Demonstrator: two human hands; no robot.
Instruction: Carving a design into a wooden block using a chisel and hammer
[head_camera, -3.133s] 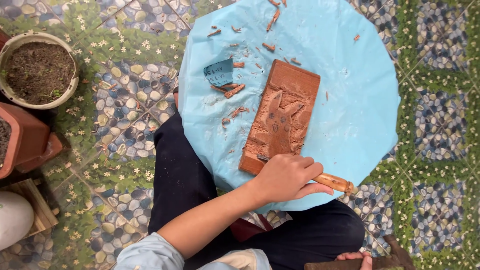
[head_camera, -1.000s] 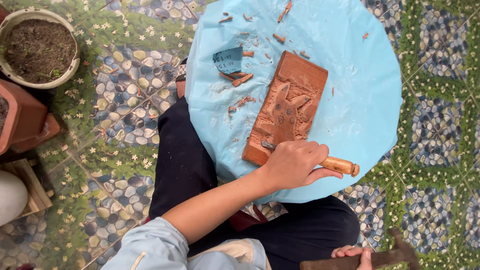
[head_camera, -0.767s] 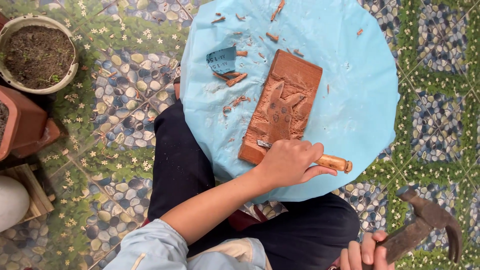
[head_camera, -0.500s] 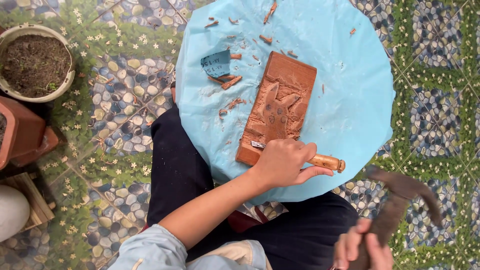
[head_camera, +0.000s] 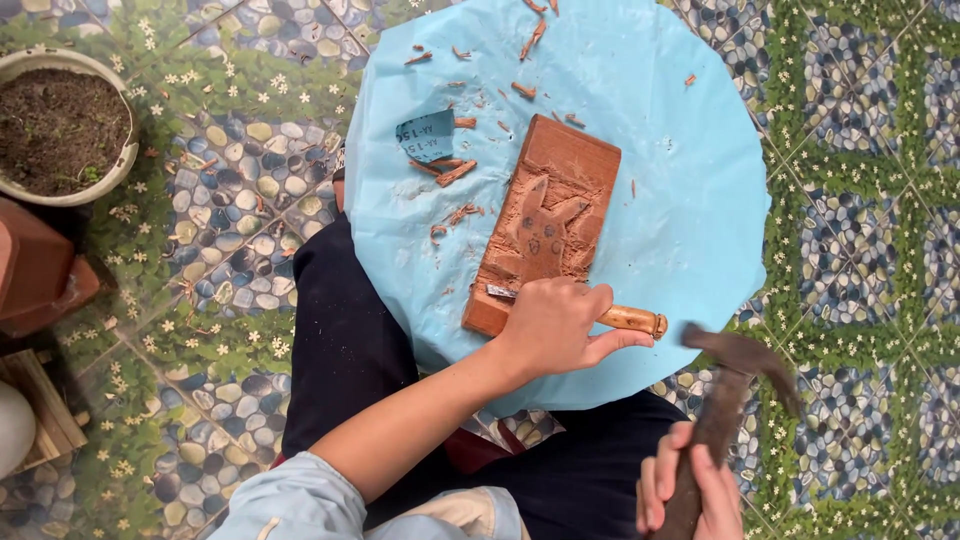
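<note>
Pebble-patterned floor (head_camera: 860, 200) surrounds blue sheet (head_camera: 680, 130); left hand (head_camera: 555, 325) clamps chisel (head_camera: 630, 319), right hand (head_camera: 690, 490) grips hammer (head_camera: 730, 390).

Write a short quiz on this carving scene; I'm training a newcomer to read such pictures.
1. True or false: the left hand holds the chisel against the wooden board.
2. What does the right hand grip? A) a saw B) a hammer C) a brush
3. What lies scattered on the blue sheet beside the board?

Key: 1 true. 2 B; its head is raised beside the chisel's handle end. 3 Wood chips and a small blue paper scrap.
</note>
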